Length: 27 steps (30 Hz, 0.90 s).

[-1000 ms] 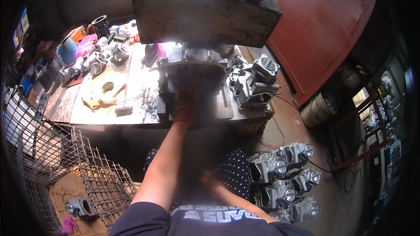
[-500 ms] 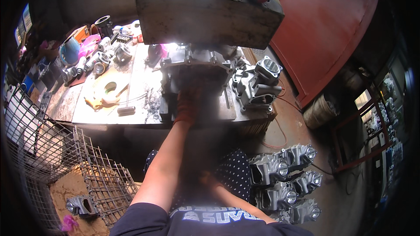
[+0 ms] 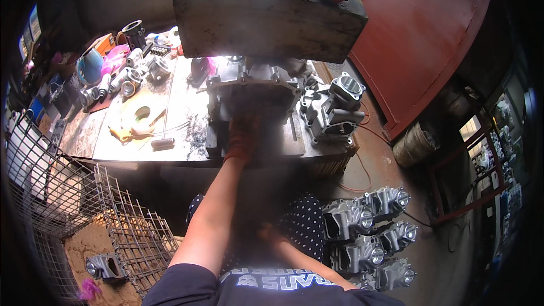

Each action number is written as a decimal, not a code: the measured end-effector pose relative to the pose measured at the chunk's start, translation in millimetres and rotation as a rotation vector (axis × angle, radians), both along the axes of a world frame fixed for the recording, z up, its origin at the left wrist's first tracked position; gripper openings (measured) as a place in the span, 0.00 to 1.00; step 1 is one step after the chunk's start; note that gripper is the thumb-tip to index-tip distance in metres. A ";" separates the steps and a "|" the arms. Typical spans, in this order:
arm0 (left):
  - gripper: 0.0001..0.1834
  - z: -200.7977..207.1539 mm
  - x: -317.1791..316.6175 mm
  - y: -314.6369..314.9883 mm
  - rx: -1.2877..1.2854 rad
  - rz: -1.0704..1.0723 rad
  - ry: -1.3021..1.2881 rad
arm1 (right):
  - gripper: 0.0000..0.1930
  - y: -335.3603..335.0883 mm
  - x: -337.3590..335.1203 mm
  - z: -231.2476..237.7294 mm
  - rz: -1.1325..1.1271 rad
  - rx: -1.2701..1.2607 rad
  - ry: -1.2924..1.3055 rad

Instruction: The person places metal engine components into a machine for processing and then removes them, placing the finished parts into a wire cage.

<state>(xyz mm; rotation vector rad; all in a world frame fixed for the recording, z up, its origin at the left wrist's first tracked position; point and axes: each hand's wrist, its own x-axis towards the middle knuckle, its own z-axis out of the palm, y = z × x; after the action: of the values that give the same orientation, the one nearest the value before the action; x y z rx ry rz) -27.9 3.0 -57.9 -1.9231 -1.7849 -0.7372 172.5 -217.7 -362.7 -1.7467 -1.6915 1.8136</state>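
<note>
My left hand (image 3: pixel 242 136), in a reddish-orange work glove, reaches to the dark open front of a grey cast-metal housing (image 3: pixel 272 76) on the bench. Its fingers are lost in shadow, so their grip is hidden. Low in front of my lap is my right hand (image 3: pixel 274 233); a dark smear covers its fingers, and I cannot see whether it holds anything. A second metal casting (image 3: pixel 331 110) with a round bore stands just right of the housing.
A large dark box-shaped hood (image 3: pixel 269 20) overhangs the bench (image 3: pixel 192 130). Tape roll (image 3: pixel 141 120) and small cylinder (image 3: pixel 163 144) lie left. Several castings (image 3: pixel 351 221) stack at lower right; a wire cage (image 3: pixel 130 226) stands lower left. A red panel (image 3: pixel 422 34) rises at right.
The view has shifted very slightly. Both hands stay in nearly the same places, and the castings have not moved.
</note>
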 end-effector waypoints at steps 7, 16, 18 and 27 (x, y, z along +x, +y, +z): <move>0.34 12.1 0.2 -4.8 -0.102 -0.005 -0.047 | 0.23 4.3 4.3 120.2 0.114 0.043 -0.045; 0.38 9.1 5.7 3.2 0.019 -0.040 -0.020 | 0.25 -0.5 1.6 -78.1 0.047 0.092 0.073; 0.38 -1.9 -6.4 0.2 0.009 -0.015 -0.031 | 0.26 -1.8 2.8 -26.7 0.225 0.168 -0.008; 0.39 -5.4 -1.5 2.4 -0.090 0.065 0.078 | 0.25 1.1 6.5 -7.5 0.322 0.223 -0.133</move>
<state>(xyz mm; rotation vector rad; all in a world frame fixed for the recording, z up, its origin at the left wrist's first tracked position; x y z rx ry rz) -29.4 5.3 -63.3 -1.9137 -1.8517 -0.5611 179.0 -216.7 -370.2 -1.6098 -2.2416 1.5652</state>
